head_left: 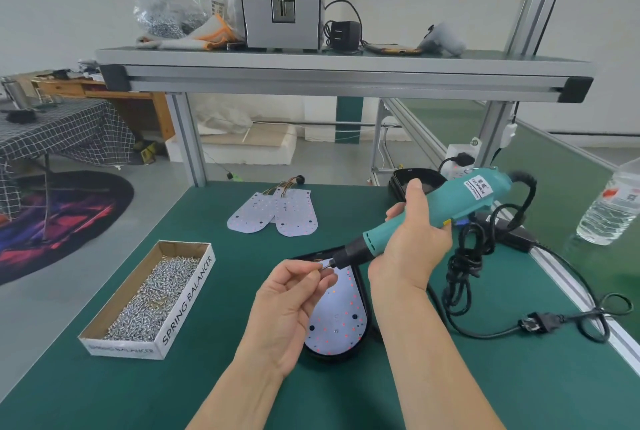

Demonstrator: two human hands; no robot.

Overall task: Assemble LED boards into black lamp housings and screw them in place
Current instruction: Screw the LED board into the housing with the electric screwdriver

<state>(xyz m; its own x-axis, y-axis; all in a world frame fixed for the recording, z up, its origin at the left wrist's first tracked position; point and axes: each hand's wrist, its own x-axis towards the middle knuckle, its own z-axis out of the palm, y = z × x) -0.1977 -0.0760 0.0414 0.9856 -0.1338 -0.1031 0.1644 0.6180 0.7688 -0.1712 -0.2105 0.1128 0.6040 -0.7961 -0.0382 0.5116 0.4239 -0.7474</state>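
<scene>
Screw (323,266) pinched in left hand (291,305), offered to bit of screwdriver (433,214) gripped by right hand (412,242), likely loading it over LED board (337,318) in housing (332,357)

1. Single wide-angle view, worn on the head.
2. Placed above the near edge of the green desk (173,395), facing forward and down across it.
3. Close to the lamp housing (332,357), which lies low in the picture, just right of centre.
4. Beyond the housing, takes in the raised shelf (346,62) across the upper part.
5. Left of the housing, reaches the floor (86,291) and a far checked-cloth table (69,131).
6. Right of the housing, catches a second green surface (571,166) running away.
</scene>
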